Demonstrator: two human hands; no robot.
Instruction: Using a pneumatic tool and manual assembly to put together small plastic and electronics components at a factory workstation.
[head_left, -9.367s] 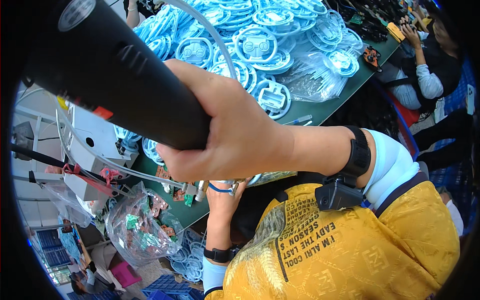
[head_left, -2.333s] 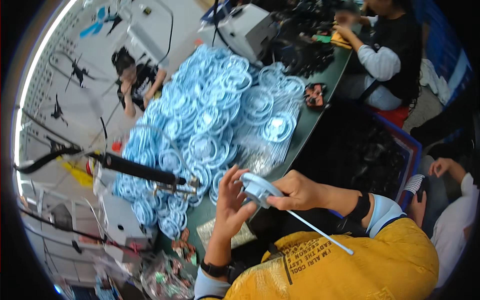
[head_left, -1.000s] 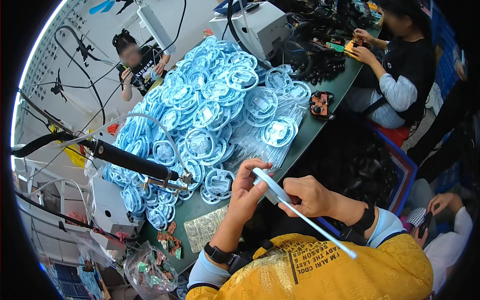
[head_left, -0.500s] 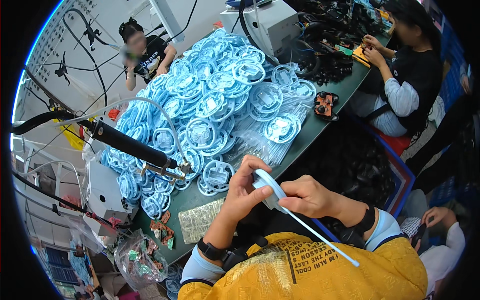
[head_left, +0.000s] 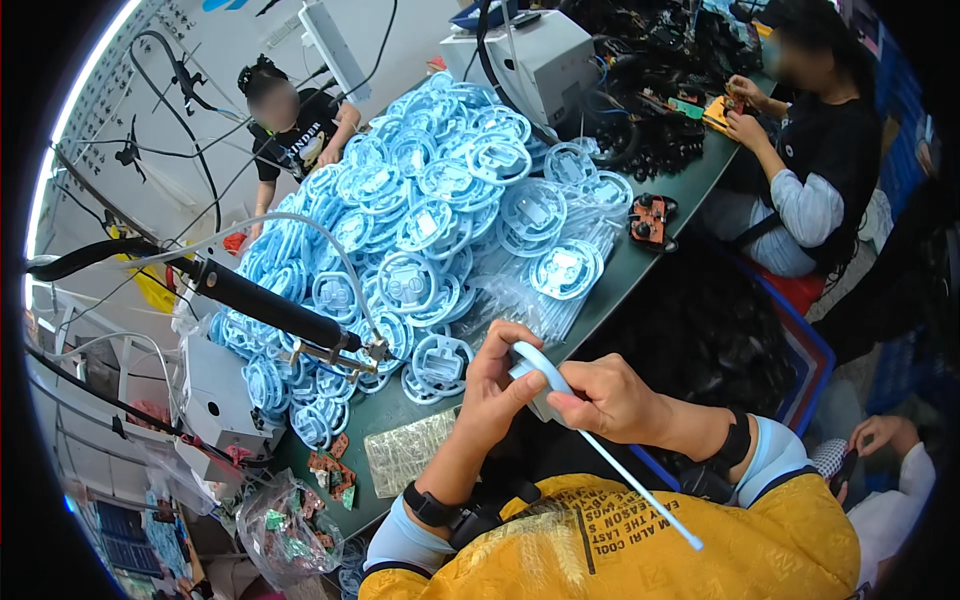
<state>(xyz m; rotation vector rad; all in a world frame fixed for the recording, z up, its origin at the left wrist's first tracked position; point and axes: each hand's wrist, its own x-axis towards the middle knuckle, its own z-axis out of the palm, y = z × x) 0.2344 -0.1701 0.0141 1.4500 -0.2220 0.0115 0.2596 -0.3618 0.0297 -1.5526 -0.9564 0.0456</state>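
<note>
In front of my chest I hold a light-blue round plastic part [head_left: 529, 354], tilted so that its rim shows edge-on. My left hand [head_left: 497, 388] pinches it between thumb and fingers. The right hand [head_left: 606, 396] is closed on the part's near side, where a thin light-blue rod [head_left: 642, 492] leaves the grip and slants down over my yellow top. Fingers hide how rod and part meet. Beyond my hands, a large pile of similar light-blue round parts [head_left: 408, 284] covers the green table [head_left: 362, 488].
A black power screwdriver [head_left: 270, 306] on a cable reaches over the pile from the left. A pale translucent packet [head_left: 408, 448] lies near my left forearm, with a bag of circuit boards [head_left: 285, 525] below. An orange-and-black device [head_left: 651, 217] sits by the table edge. Co-workers sit around.
My hands still hold the part, with the right fingers slightly shifted. The whole view has moved a little. At the far left, a co-worker's raised hand has come down toward the pile.
</note>
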